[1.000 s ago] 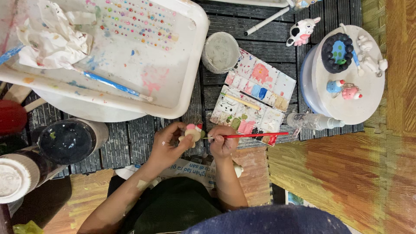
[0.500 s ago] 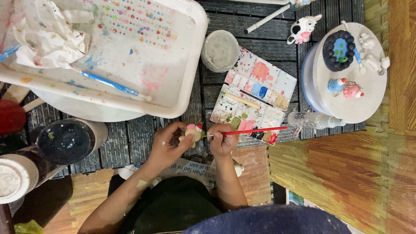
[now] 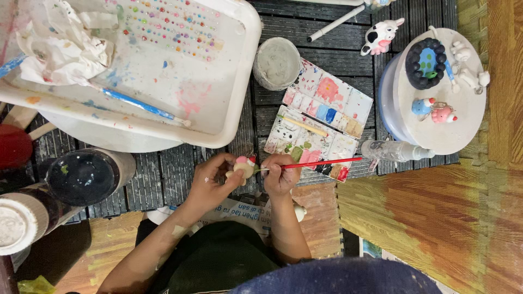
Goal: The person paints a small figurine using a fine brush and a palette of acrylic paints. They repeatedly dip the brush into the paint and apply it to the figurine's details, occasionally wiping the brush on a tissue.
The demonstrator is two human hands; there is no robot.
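Shifted slightly since the earlier frame: red paintbrush [image 3: 316, 163], pinched in right hand [image 3: 279, 175], long axis lying level, bristle tip touching small figurine [image 3: 243, 166]. Figurine pinched by left hand [image 3: 210, 184], just left of right hand, below paint palette [image 3: 318, 120].

Hidden and cut-off parts at the painting table

The small figurine [image 3: 243, 166] is mostly covered by the left hand [image 3: 210, 182]; its shape cannot be told. The brush tip is too small to see. The red container [image 3: 12, 147] and white tub [image 3: 16, 226] are cut by the left edge.
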